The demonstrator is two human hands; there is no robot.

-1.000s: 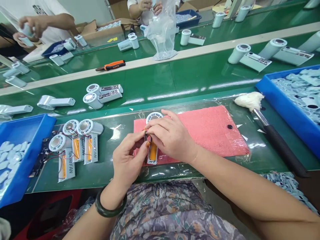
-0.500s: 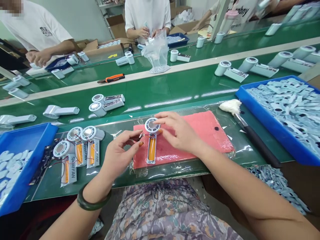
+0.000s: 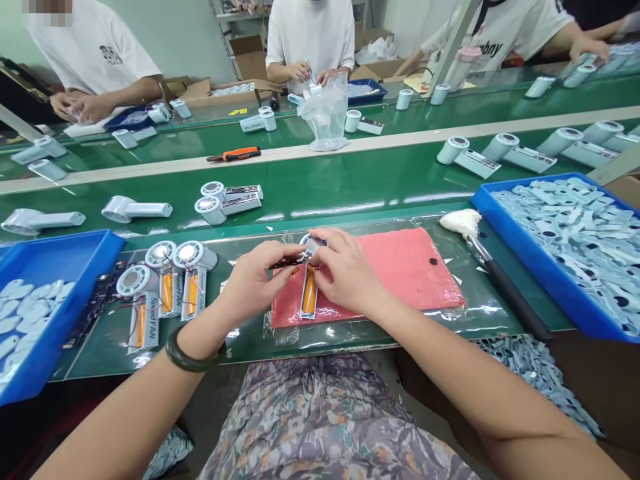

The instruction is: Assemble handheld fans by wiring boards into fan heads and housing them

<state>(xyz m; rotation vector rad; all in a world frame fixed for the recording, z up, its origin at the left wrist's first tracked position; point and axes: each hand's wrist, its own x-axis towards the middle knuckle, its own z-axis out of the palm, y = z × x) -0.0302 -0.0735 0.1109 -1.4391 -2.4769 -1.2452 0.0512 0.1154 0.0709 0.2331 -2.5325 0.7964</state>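
Note:
On the pink pad [image 3: 395, 267] lies an opened handheld fan [image 3: 309, 297], its round head pointing away from me and an orange battery showing in its handle. My left hand [image 3: 255, 277] pinches a thin dark circuit board [image 3: 286, 264] between thumb and fingers, at the left side of the fan's neck. From the right, my right hand [image 3: 345, 267] is closed at the fan's head and neck, covering much of the head. Thin red wires there are mostly hidden by my fingers.
Several opened fans [image 3: 143, 313] sit left of the pad, beside a blue tray [image 3: 107, 250] of pale parts. At right are a black-handled tool [image 3: 515, 293] with a white wrapped head and another blue tray [image 3: 483, 197]. Orange-handled pliers [image 3: 240, 155] lie beyond; co-workers sit opposite.
My left hand has moved right with the board, up to the fan's neck. The right hand's fingers have closed in around the fan's head and neck. The view has shifted slightly.

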